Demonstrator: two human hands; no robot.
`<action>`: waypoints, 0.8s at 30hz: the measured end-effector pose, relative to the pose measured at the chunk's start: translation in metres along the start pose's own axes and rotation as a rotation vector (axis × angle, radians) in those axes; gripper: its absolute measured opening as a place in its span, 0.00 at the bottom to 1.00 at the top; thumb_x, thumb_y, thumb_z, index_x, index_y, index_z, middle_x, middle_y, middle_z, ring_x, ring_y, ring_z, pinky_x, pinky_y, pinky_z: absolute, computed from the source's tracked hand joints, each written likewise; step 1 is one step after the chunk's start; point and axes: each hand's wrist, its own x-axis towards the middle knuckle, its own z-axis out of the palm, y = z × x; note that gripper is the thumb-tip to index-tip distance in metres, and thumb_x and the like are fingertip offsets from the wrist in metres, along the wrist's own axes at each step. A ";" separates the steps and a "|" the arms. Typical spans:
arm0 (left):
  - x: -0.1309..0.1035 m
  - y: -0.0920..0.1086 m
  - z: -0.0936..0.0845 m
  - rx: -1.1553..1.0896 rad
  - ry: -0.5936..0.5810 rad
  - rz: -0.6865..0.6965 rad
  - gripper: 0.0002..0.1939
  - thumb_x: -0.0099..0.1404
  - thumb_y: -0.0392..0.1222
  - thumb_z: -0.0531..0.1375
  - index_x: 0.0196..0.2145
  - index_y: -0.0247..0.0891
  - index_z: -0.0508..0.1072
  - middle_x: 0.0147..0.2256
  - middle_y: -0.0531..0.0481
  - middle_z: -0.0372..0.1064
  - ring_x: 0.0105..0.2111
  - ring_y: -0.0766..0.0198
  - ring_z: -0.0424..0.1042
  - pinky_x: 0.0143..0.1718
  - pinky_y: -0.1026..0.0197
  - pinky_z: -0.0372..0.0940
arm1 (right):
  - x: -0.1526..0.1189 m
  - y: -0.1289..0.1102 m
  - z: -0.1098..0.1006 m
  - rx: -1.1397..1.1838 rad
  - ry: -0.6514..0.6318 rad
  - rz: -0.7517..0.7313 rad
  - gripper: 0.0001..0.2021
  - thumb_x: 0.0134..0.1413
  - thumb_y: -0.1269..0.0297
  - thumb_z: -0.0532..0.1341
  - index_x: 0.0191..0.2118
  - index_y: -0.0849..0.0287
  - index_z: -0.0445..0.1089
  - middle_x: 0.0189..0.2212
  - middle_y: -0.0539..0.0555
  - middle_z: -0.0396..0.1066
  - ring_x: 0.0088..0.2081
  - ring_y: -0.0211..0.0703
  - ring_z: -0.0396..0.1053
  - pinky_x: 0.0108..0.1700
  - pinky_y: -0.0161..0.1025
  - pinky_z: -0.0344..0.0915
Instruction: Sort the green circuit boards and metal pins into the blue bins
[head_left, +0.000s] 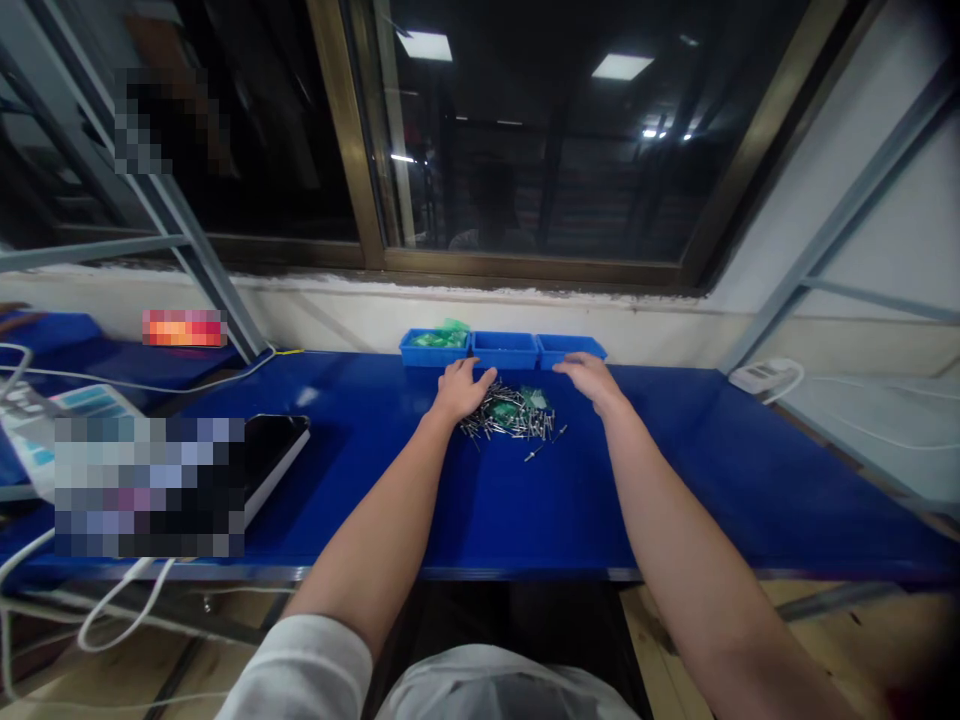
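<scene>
A pile of small silver metal pins [517, 418], rivet-like in shape, lies on the blue table [525, 510] with green plastic among them. At the pile's left edge is my left hand [461, 388], its thumb and fingers apart and nothing visible in it. My right hand [590, 378] is to the right of the pile, close to the front of the right blue bin [571, 348], with fingers stretched forward and no object seen in them. One or two pins lie loose at the pile's front right.
Three blue bins stand along the wall; the left bin [414, 352] holds green plastic, beside the middle bin [504, 350]. A dark device [274, 450] with cables is at left, a white power strip [757, 377] at right.
</scene>
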 end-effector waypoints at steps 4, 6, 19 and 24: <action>0.006 -0.011 0.001 -0.006 -0.071 -0.049 0.37 0.61 0.66 0.44 0.56 0.36 0.62 0.58 0.39 0.58 0.58 0.49 0.55 0.56 0.52 0.50 | -0.042 -0.001 -0.008 -0.275 -0.368 -0.102 0.47 0.33 0.40 0.65 0.61 0.56 0.56 0.61 0.65 0.51 0.60 0.66 0.52 0.54 0.57 0.55; 0.006 -0.014 0.002 -0.015 -0.107 -0.066 0.40 0.60 0.68 0.43 0.57 0.35 0.61 0.58 0.38 0.57 0.58 0.50 0.55 0.57 0.53 0.50 | -0.071 0.004 -0.004 -0.446 -0.417 -0.098 0.55 0.32 0.35 0.62 0.65 0.53 0.42 0.66 0.61 0.32 0.64 0.69 0.34 0.58 0.62 0.46; -0.001 -0.004 0.018 0.076 -0.265 -0.015 0.43 0.61 0.68 0.31 0.59 0.38 0.59 0.61 0.39 0.50 0.63 0.45 0.44 0.60 0.44 0.39 | -0.049 0.009 0.058 -0.680 -0.420 -0.304 0.57 0.35 0.29 0.55 0.66 0.59 0.37 0.66 0.65 0.32 0.65 0.62 0.27 0.63 0.55 0.33; 0.000 -0.001 0.020 0.092 -0.201 -0.010 0.38 0.64 0.64 0.33 0.54 0.36 0.64 0.59 0.37 0.56 0.60 0.46 0.50 0.58 0.44 0.43 | -0.025 0.013 0.066 -0.571 -0.393 -0.436 0.50 0.35 0.34 0.60 0.63 0.55 0.50 0.63 0.63 0.48 0.64 0.58 0.42 0.62 0.54 0.39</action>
